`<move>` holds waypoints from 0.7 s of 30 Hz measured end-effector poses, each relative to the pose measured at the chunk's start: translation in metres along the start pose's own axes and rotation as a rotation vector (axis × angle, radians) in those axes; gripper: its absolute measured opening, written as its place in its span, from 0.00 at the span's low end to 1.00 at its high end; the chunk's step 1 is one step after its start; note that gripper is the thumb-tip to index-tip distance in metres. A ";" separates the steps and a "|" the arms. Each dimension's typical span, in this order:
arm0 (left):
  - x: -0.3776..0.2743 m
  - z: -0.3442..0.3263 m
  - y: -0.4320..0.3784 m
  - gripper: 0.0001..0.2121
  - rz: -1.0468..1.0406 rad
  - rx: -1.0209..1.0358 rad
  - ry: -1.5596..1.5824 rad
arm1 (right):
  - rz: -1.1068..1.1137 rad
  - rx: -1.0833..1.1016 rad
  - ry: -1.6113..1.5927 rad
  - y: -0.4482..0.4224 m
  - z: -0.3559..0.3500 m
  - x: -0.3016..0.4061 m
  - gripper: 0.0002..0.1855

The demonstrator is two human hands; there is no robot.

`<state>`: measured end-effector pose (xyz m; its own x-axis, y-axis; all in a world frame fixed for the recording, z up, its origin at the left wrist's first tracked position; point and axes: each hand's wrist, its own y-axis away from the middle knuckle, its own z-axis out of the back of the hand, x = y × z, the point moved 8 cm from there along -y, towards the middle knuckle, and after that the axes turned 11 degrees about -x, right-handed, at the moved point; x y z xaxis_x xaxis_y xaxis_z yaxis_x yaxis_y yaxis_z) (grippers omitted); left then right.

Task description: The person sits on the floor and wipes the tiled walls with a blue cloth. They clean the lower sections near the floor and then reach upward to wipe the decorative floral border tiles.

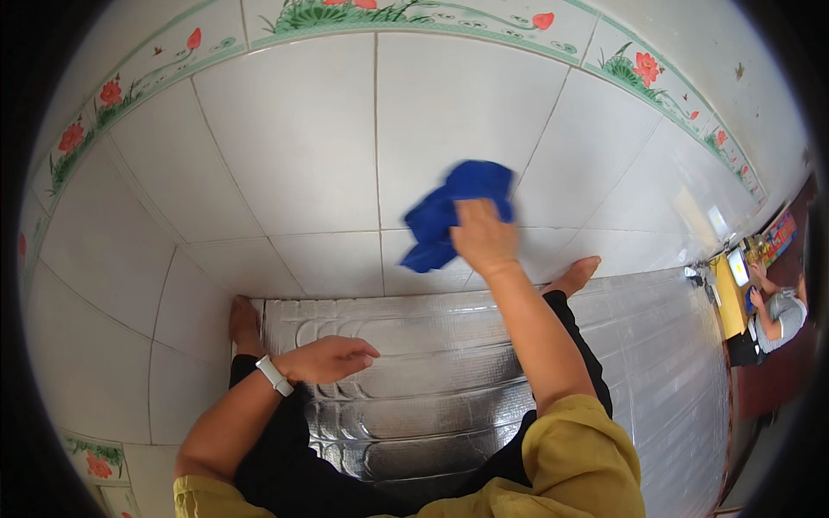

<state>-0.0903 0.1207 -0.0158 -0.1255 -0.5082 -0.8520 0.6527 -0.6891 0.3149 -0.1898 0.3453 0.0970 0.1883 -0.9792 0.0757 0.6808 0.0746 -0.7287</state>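
Observation:
My right hand presses a blue cloth against the white wall tiles, near the grout line above the lowest row. The cloth is crumpled and slightly blurred; its ends spread out past my fingers, whose tips it hides. My left hand, with a light wristband on the wrist, hangs over the silver foil sheet on the floor, holding nothing, its fingers loosely extended.
My bare feet stand at the wall's base, one at the left corner, one at right. A floral tile border runs above. Far right, another person sits beside a yellow table with objects on it.

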 end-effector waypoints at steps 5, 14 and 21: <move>0.009 -0.001 0.001 0.14 0.029 -0.030 0.063 | -0.391 -0.174 0.182 0.072 -0.002 -0.113 0.25; 0.002 0.011 -0.016 0.15 0.019 -0.183 0.032 | -0.362 -0.339 -0.162 0.010 0.023 -0.016 0.24; -0.022 0.034 -0.050 0.17 0.158 -0.517 0.529 | 0.010 -0.168 -0.240 0.021 -0.005 0.049 0.25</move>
<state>-0.1450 0.1489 0.0016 0.2894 -0.1750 -0.9411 0.9168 -0.2320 0.3251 -0.1702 0.2977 0.0819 0.3704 -0.9042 0.2126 0.5550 0.0320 -0.8312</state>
